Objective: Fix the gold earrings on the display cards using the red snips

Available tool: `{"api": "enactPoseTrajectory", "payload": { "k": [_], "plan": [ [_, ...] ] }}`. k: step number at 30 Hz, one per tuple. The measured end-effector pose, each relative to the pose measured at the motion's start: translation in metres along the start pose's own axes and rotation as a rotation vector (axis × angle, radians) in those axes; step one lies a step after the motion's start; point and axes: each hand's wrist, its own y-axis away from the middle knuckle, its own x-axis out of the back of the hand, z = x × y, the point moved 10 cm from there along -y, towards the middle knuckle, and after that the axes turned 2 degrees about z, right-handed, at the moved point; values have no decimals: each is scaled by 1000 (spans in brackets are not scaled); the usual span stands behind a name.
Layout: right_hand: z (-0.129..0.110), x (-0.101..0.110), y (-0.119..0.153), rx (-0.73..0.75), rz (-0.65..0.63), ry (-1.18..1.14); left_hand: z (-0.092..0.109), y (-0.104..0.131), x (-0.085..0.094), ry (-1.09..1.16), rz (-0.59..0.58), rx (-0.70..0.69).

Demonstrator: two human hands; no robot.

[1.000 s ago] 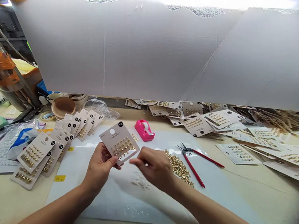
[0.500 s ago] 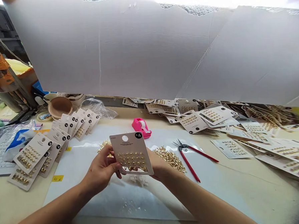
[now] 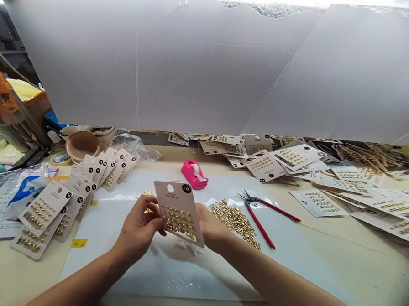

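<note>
The right hand's (image 3: 211, 228) fingertips vanish behind the held card (image 3: 178, 200), its fine print too small to read! The left hand (image 3: 141, 225) partly hides a gold pile (image 3: 147, 194); rightmost cards (image 3: 376, 220) run out of view.

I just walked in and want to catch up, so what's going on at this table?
A person's left hand holds an earring card upright by its edge, while the right hand is at its far side, fingers hidden behind it. A heap of small gold pieces lies beside red-handled pliers, and a pink tape dispenser stands behind the card.
</note>
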Motion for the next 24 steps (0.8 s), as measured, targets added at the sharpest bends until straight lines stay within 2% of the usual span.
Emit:
{"api": "enactPoseTrajectory", "payload": {
  "k": [3, 8, 13, 15, 17, 19, 22, 24],
  "plan": [
    [-9, 13, 2, 67, 148, 195, 1, 0, 4, 0, 58, 7],
    [-28, 16, 9, 216, 327, 474, 1, 3, -6, -49, -19, 20],
    [-41, 5, 21, 314, 345, 589, 0, 5, -2, -82, 34, 42],
    [-43, 14, 29, 312, 345, 638, -3, 7, 0, -59, 69, 85],
    [-39, 41, 41, 251, 400, 735, -9, 9, 0, 19, 89, 149],
    [-30, 88, 55, 114, 507, 928, -13, 11, 0, 98, 99, 193],
    [-7, 172, 82, -248, 680, 1367, -13, 10, 3, 141, 117, 190],
    [15, 216, 99, -516, 647, 1547, -13, 8, 5, 140, 115, 190]
  ]
}}
